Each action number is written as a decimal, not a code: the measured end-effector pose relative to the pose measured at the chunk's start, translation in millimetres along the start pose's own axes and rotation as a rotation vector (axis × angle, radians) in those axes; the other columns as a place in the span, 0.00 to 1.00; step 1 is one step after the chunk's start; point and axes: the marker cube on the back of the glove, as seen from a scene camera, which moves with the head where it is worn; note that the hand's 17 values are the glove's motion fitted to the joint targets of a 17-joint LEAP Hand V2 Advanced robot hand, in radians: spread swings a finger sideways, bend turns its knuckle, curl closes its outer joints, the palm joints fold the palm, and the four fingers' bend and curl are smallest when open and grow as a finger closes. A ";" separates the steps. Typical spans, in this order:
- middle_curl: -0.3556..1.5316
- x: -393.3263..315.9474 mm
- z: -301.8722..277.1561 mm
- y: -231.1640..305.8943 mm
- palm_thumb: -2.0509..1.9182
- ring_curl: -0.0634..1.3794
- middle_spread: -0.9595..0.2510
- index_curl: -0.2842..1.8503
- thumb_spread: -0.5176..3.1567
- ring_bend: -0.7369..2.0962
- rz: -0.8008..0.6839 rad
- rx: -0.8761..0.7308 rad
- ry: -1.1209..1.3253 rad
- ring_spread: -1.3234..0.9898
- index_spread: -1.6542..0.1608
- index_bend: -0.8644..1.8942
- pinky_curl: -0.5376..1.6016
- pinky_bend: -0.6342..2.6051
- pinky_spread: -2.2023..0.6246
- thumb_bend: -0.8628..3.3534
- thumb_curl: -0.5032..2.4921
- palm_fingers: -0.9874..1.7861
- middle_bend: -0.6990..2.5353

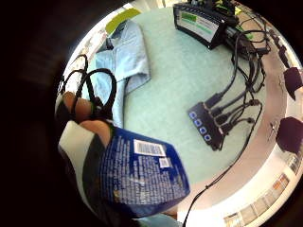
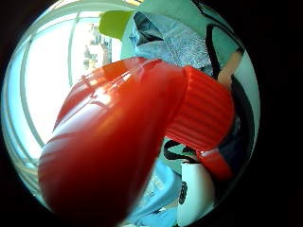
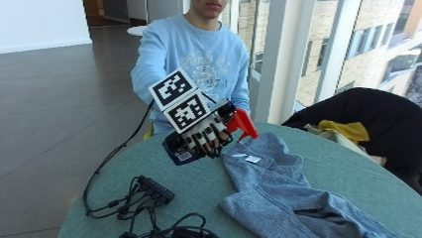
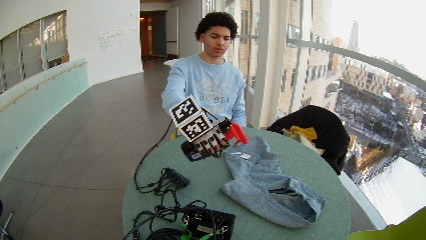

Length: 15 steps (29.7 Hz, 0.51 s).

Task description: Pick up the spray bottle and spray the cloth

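The person stands behind the tabletop (image 3: 342, 163) with the right arm stretched forward and slightly down over its near edge. The gloved right hand (image 3: 206, 133) is raised above the surface, its back turned toward the outside camera, knuckles up. Its fingers (image 3: 210, 140) curl downward around the bottle (image 3: 179, 148), which hangs below the palm with the red spray head (image 3: 241, 124) jutting out on the thumb side. The wrist is roughly in line with the forearm. The other arm hangs out of sight behind the body.
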 end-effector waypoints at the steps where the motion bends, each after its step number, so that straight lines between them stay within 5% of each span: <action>1: 0.44 0.0 0.5 -0.2 0.75 0.32 0.71 0.33 0.29 0.45 0.001 -0.002 0.000 0.53 0.79 0.37 0.43 0.30 0.76 0.20 0.39 0.80 0.35; 15: 0.44 -4.3 0.6 -0.4 0.75 0.32 0.71 0.33 0.29 0.45 -0.008 -0.026 0.003 0.53 0.79 0.37 0.43 0.30 0.76 0.20 0.39 0.80 0.35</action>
